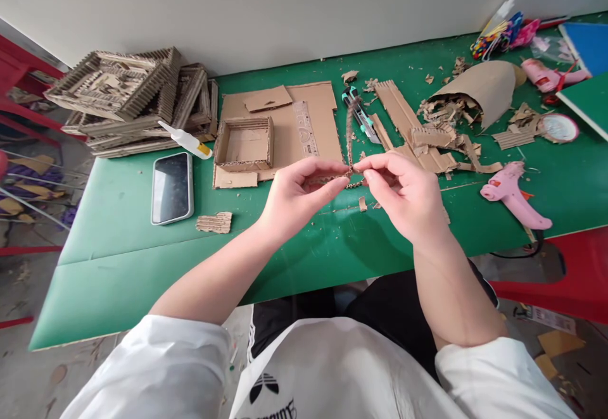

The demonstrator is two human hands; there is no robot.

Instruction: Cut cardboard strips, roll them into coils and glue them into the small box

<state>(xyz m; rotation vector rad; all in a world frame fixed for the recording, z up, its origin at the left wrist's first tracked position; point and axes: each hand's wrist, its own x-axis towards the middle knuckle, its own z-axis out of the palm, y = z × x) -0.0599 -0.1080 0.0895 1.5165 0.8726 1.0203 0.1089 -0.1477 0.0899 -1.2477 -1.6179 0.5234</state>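
Observation:
Between my hands, above the green table, is a thin corrugated cardboard strip [349, 134]. It stands up from the fingertips, and more of it runs low behind the fingers. My left hand [304, 192] pinches it with thumb and fingers from the left. From the right, my right hand [403, 194] pinches it close by, the fingertips nearly meeting. Just behind lies a utility knife [361, 115] with a teal and black body. Left of the hands, a square cardboard frame [244, 142] rests on a flat cardboard sheet [325, 106].
Stacked cardboard frames [123, 99], a glue bottle [185, 138] and a phone [171, 188] occupy the left side. To the right are cardboard strips [399, 112], a paper cone [489, 93] spilling scraps, a tape roll [560, 128] and pink glue guns [515, 194]. A wall stands behind the table.

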